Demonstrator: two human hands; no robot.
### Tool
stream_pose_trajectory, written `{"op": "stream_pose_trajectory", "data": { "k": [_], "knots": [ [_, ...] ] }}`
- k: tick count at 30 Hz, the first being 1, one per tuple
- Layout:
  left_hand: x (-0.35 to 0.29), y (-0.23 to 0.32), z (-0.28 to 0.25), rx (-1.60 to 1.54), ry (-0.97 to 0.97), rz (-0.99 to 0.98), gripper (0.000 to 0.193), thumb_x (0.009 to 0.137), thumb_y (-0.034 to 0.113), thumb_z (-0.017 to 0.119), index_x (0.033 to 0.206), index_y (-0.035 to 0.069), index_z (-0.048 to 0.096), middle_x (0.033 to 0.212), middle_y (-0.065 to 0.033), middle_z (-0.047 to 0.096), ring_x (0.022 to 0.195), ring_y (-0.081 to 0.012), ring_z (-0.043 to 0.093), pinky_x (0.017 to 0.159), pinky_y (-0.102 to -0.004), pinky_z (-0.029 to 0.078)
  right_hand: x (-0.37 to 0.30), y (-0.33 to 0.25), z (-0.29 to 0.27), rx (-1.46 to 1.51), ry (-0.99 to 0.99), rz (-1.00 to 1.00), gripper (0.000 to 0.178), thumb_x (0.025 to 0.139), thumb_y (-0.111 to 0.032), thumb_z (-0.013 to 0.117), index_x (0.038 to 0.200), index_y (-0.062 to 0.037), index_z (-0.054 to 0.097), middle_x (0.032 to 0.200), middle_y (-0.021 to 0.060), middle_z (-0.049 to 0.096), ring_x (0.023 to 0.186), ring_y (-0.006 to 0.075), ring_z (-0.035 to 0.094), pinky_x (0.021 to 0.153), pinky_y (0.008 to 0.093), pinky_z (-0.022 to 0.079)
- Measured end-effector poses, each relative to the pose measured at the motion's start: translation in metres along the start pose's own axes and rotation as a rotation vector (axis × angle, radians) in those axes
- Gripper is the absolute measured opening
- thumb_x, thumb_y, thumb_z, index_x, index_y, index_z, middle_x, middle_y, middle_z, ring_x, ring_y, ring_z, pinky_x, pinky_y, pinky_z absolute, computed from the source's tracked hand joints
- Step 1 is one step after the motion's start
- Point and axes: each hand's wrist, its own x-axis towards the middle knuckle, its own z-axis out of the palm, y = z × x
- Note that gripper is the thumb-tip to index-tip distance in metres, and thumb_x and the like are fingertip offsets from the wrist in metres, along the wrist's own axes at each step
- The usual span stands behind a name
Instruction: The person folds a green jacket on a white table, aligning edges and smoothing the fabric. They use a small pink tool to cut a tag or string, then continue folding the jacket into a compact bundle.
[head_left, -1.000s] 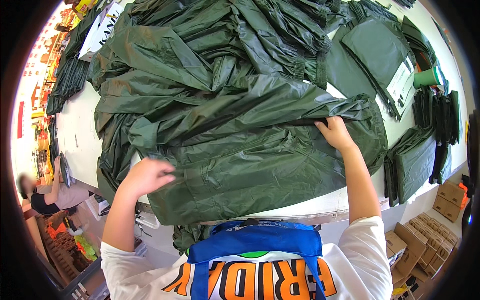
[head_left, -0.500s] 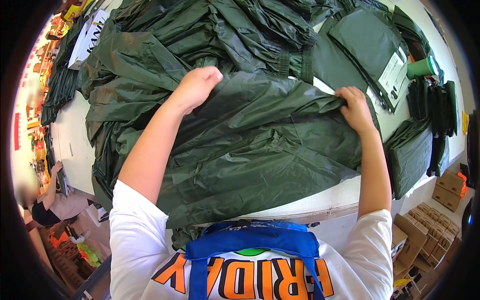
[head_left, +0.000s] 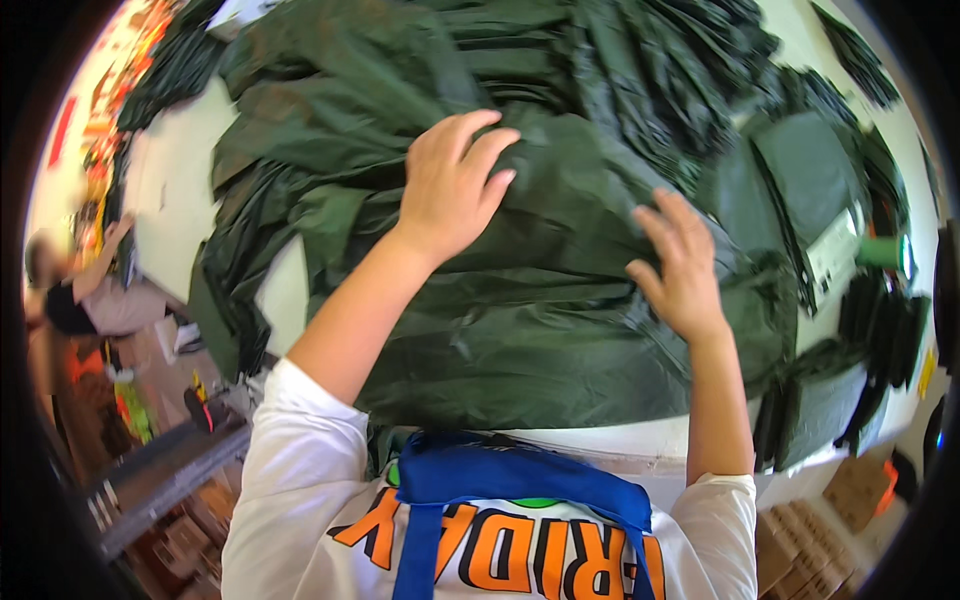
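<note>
A dark green, shiny waterproof garment (head_left: 540, 340) lies spread across the table in front of me, its near edge by the table's front rim. Over its far part is my left hand (head_left: 455, 185), open with fingers apart. My right hand (head_left: 680, 260), also open and slightly blurred, is above the garment's right side. Neither hand grips the cloth; whether the fingertips touch it I cannot tell. Beyond lies a heap of more dark green garments (head_left: 520, 50), bunched and overlapping.
Flat packed green garments (head_left: 815, 165) lie at the far right by a green roll (head_left: 882, 253). Folded green bundles (head_left: 825, 405) stand at the right table edge. Cardboard boxes (head_left: 805, 540) are on the floor below right. Another person (head_left: 95, 290) works at the left.
Both hands have let go of the garment and opened. The left hand has moved right, the right hand nearer and slightly left. The garment now lies flatter, and the view has shifted.
</note>
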Motion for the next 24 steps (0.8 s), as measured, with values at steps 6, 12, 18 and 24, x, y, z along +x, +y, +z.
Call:
{"op": "stream_pose_trajectory", "data": {
  "k": [6,12,18,24],
  "knots": [
    [-0.160,-0.127,-0.077,-0.021,0.375,-0.994,0.065,0.082,0.030,0.069,0.135,0.005,0.040,0.125,-0.0179,0.049,0.115,-0.0309,0.047,0.097,-0.0421,0.037,0.014,-0.040,0.057,-0.122,0.020,0.141,0.043,0.080,-0.015,0.066,0.122,-0.0073,0.056,0.136,0.0155,0.046,0.128,0.0342,0.041,0.104,0.0458,0.033],
    [-0.154,-0.086,-0.095,-1.006,0.223,-1.181,0.047,0.087,0.014,0.067,0.126,0.000,0.047,0.106,-0.0063,0.059,0.098,-0.0121,0.054,0.085,-0.0266,0.045,0.041,-0.187,0.093,1.209,-0.272,0.193,0.037,0.092,-0.015,0.059,0.124,0.0010,0.053,0.119,0.0136,0.059,0.107,0.0210,0.059,0.093,0.0319,0.046],
    [-0.135,-0.028,-0.135,-1.146,0.254,-1.020,0.040,0.089,0.018,0.066,0.122,-0.001,0.052,0.112,-0.0069,0.059,0.101,-0.0112,0.054,0.090,-0.0259,0.042,0.047,-0.213,0.096,1.865,-0.459,0.283,0.027,0.097,-0.022,0.054,0.116,-0.0042,0.057,0.103,0.0057,0.066,0.093,0.0122,0.062,0.080,0.0266,0.048],
    [-0.161,0.024,-0.132,-1.217,0.680,-0.576,0.021,0.097,0.018,0.046,0.105,0.000,0.051,0.085,-0.0076,0.055,0.075,-0.0139,0.050,0.073,-0.0286,0.045,0.046,-0.234,0.044,2.157,-0.146,0.564,0.022,0.098,-0.014,0.048,0.117,-0.0076,0.056,0.105,0.0072,0.067,0.092,0.0162,0.066,0.073,0.0298,0.056]
  ]
}}
